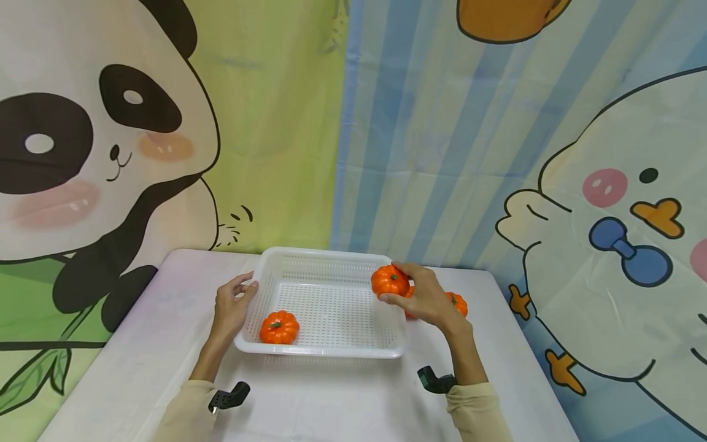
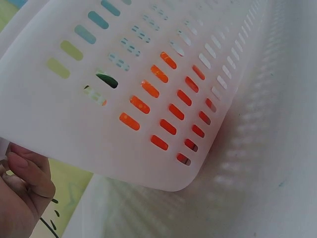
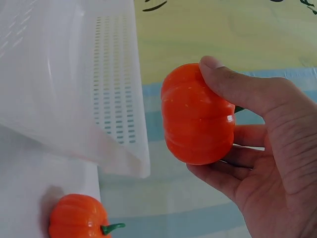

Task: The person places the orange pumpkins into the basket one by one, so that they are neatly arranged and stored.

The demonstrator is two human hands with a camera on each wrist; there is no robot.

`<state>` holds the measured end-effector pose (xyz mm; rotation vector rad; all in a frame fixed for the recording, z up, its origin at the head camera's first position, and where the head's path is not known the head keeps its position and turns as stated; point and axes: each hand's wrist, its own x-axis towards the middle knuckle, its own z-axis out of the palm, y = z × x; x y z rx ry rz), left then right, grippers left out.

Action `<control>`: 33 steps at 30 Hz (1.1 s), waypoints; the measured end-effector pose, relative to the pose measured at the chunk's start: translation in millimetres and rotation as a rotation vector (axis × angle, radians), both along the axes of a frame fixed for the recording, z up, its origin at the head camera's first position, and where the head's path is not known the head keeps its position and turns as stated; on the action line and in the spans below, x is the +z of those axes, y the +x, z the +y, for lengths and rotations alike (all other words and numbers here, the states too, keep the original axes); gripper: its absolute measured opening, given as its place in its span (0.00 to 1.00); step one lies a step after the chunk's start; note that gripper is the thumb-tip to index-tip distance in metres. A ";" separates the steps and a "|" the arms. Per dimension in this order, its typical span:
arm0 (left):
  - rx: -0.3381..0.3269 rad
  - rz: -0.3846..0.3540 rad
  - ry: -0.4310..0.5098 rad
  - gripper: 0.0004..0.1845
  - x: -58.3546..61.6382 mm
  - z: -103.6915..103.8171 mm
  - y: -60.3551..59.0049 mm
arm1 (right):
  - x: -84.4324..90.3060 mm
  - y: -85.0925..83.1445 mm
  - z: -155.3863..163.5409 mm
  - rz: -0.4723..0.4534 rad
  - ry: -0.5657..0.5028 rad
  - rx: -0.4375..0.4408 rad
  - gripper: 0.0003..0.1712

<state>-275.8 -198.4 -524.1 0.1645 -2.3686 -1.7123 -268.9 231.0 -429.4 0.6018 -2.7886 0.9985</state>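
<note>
Two black wrist-camera mounts (image 1: 436, 379) sit nearest the viewer on your cream sleeves, above the white tabletop (image 1: 342, 399).

Finding 1: your right hand (image 1: 428, 301) curls thumb and fingers round a small orange plastic pumpkin with a green stem (image 1: 390, 280), held in the air over the right rim of the white perforated plastic basket (image 1: 331, 351). The right wrist view shows the thumb on top and the fingers cradling the underside; the grip looks secure.

Finding 2: your left hand (image 1: 234, 301) rests at the basket's left wall with fingers loosely bent. Whether it pinches the rim or merely touches it cannot be told from these views.

Finding 3: a second orange pumpkin (image 1: 279, 326) lies inside the basket at its near left corner. A third orange pumpkin (image 1: 457, 303) lies on the table just right of the basket, partly hidden behind your right hand.

Recommendation: carry the held pumpkin further left until it is clear of the rim, lower it to the mesh floor over a bare patch apart from the second pumpkin, then release. Dropping it from height would likely let it roll. Brace the left wall so the light basket does not slide.
</note>
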 end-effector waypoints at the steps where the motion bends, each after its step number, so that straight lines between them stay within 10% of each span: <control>1: -0.001 -0.001 0.001 0.26 -0.2 -0.1 -0.3 | 0.0 -1.2 -1.3 -0.003 -0.003 0.007 0.49; 33: -0.001 0.001 -0.008 0.26 1.5 0.3 1.3 | 1.5 -29.6 -51.5 -0.086 0.095 0.170 0.46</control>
